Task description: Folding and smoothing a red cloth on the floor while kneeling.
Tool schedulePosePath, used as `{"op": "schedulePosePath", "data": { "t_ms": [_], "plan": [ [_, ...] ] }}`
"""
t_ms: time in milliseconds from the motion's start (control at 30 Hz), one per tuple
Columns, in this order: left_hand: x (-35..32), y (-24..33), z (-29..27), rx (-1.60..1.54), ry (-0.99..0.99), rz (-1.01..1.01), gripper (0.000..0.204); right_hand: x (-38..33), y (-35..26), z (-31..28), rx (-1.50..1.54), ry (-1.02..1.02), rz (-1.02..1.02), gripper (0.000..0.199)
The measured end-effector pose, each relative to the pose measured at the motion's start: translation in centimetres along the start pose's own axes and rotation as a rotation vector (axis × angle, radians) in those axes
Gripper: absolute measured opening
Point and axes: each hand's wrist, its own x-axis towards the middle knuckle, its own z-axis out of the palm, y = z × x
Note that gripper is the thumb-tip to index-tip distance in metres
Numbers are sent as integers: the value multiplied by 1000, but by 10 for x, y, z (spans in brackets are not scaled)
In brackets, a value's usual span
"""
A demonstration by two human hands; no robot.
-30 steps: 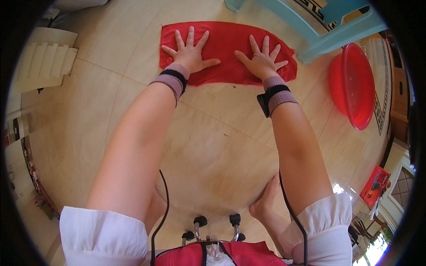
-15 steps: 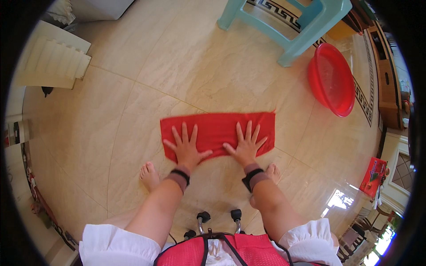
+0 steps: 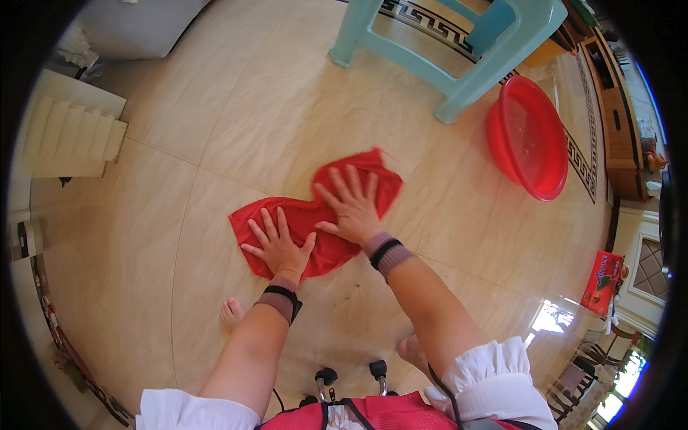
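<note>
A red cloth [image 3: 315, 213] lies on the beige tiled floor, bunched and creased through its middle, its right part angled away from me. My left hand [image 3: 279, 249] rests flat on the cloth's left part with fingers spread. Farther forward, my right hand [image 3: 352, 208] presses flat on the right part, fingers also spread. Neither hand grips the fabric. Both wrists wear mauve bands with black straps. A small dark speck shows on the floor just below the cloth.
At the far right stands a red basin [image 3: 530, 140] beside a light blue plastic stool [image 3: 448, 68]. A white stepped piece of furniture [image 3: 75, 129] is at the left. Chair casters [image 3: 378, 368] sit close to me at the bottom. A red box [image 3: 602, 282] lies at the right.
My right hand has moved forward and left, pushing the cloth's right part with it. My left hand has shifted slightly left and nearer. The cloth went from a flat rectangle to bunched and slanted.
</note>
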Motion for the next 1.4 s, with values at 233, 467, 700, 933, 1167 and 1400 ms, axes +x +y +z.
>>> {"op": "schedulePosePath", "data": {
  "t_ms": [233,467,700,933,1167,1400],
  "plan": [
    [54,5,3,39,82,-199,108,148,6,-3,-90,-106,-278,97],
    [149,78,-35,82,103,87,105,134,140,-38,-199,73,142,97],
    [68,124,-28,132,-122,483,109,-50,145,-29,-287,47,553,99],
    [-39,79,5,78,-130,656,113,-187,45,-11,-232,12,745,104],
    [-97,42,14,129,-212,578,117,-233,-18,5,-127,-7,696,106],
    [-66,66,14,145,-64,417,116,-172,36,-19,-98,42,533,104]
  ]
}}
